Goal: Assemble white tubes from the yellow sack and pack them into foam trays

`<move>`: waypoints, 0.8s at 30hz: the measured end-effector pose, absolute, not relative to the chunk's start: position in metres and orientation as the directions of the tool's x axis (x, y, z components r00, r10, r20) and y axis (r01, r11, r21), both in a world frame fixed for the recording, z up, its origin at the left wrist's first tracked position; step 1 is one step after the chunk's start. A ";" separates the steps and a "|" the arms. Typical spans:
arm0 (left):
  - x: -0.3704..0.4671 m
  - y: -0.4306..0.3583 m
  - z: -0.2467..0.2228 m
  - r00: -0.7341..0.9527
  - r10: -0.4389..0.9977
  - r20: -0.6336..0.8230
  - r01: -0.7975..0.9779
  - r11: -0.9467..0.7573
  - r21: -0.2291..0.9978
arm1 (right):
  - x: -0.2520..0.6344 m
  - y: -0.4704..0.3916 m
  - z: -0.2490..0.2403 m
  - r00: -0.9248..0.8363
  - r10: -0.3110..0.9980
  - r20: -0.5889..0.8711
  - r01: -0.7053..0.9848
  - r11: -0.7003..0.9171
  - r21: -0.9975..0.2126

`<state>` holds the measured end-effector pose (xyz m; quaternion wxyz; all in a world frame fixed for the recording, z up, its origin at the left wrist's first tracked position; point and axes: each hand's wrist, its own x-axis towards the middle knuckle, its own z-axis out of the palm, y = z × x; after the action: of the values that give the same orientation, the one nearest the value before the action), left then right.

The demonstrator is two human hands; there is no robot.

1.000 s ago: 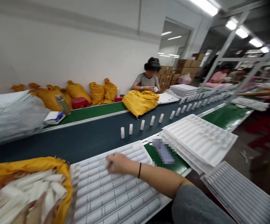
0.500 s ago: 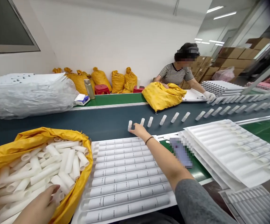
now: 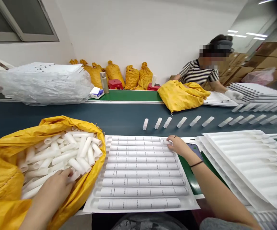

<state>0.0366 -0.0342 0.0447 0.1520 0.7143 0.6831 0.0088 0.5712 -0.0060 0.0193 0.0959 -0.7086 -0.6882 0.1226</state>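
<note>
My left hand [image 3: 57,183] reaches into a yellow sack [image 3: 96,127] full of short white tubes [image 3: 64,156]. Its fingers are curled round the end of one tube, which is partly hidden. In front of me lies a white moulded tray [image 3: 191,203] with rows of long printed white tubes [image 3: 143,174]. At its far right corner my right hand [image 3: 178,145] is closed in a pinch on a whitish tube end, mostly covered by the fingers. Beyond, short white tubes [image 3: 145,124] stand in a line on the dark conveyor belt [image 3: 119,121].
Stacked white trays [image 3: 239,159] lie to the right, next to a phone [image 3: 194,150]. Across the belt a co-worker [image 3: 200,72] in a striped shirt works beside a yellow sack [image 3: 183,95]. A plastic-wrapped tray stack [image 3: 47,86] sits far left.
My right hand has let go of the tube on the belt and come back to the tray's far right corner. My left hand has closed its fingers among the sack's tubes. The view has shifted left.
</note>
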 end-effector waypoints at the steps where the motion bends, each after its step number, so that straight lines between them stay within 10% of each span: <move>1: 0.043 -0.037 0.051 0.036 0.987 -0.157 0.958 0.010 0.286 | 0.567 -0.009 0.020 0.038 0.999 0.003 0.947 -0.035 -0.320; 6: 0.093 -0.054 0.063 0.059 0.980 0.192 0.628 -0.186 0.756 | 0.503 -0.028 0.036 -0.035 0.985 0.166 0.805 0.127 -0.579; 10: 0.143 -0.062 0.058 0.167 0.882 0.440 0.248 -0.469 0.848 | 0.423 -0.053 0.050 -0.277 0.947 0.159 0.331 0.250 -0.910; 15: 0.176 -0.072 0.056 -0.044 0.970 0.237 -0.240 -0.241 0.940 | 0.372 -0.070 0.054 -0.200 0.974 0.107 -0.196 0.067 -0.978; 24: 0.170 -0.066 0.058 -0.127 0.992 0.025 -0.344 -0.067 0.936 | 0.383 -0.064 0.062 -0.163 0.978 0.133 -0.196 0.100 -0.975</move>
<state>0.1702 -0.0660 0.0579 0.5376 0.3842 0.4211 0.6213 0.3828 -0.0642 0.0625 0.5276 -0.3747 -0.5213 0.5563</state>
